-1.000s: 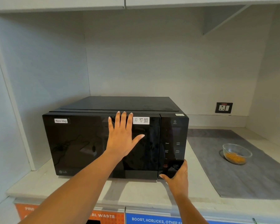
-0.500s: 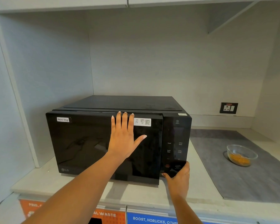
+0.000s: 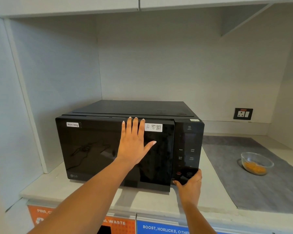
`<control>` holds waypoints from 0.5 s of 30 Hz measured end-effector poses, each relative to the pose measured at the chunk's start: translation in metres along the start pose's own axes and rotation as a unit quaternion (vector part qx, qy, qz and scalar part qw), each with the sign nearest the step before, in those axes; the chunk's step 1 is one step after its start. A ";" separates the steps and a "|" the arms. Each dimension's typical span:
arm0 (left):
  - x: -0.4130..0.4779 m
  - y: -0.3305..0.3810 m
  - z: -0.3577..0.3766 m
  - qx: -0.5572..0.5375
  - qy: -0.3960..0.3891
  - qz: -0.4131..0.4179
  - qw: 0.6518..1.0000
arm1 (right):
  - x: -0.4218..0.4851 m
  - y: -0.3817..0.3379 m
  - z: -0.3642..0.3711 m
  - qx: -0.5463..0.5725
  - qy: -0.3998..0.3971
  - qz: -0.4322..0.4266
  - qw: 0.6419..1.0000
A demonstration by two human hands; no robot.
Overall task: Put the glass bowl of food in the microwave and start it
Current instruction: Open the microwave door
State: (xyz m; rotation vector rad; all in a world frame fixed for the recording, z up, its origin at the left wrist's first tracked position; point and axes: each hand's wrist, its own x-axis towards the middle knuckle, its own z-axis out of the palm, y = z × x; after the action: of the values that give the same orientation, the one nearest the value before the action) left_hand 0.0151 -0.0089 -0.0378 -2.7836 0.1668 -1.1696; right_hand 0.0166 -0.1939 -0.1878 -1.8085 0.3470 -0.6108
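Bracing the microwave (image 3: 108, 149) door with a flat, spread left hand (image 3: 134, 144), the right hand (image 3: 189, 184) hooks its lower edge ajar, while the glass bowl (image 3: 256, 162) waits untouched at three o'clock.

both your forearms are bare all the way to the bottom edge of the view, with no sleeve, watch or bracelet showing on either. your left hand (image 3: 134, 146) has longish nails with pale, light-coloured tips. your right hand (image 3: 190, 186) carries a thin gold-toned ring on one finger, and its one visible nail has the same pale finish.
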 end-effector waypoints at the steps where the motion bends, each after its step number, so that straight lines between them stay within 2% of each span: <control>1: 0.000 0.000 0.000 -0.002 -0.001 0.000 1.000 | 0.000 0.000 0.000 -0.001 -0.004 0.002 1.000; 9: -0.002 0.000 -0.006 -0.033 -0.012 -0.008 0.999 | -0.005 0.002 -0.007 -0.034 -0.027 0.007 0.999; 15: -0.010 -0.001 -0.014 -0.034 -0.004 -0.005 0.999 | -0.020 -0.002 -0.010 -0.037 0.012 0.018 0.999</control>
State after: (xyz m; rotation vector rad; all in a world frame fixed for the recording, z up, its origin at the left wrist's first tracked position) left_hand -0.0025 -0.0070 -0.0349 -2.8509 0.1940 -1.1756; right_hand -0.0053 -0.1912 -0.1881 -1.8632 0.4223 -0.6030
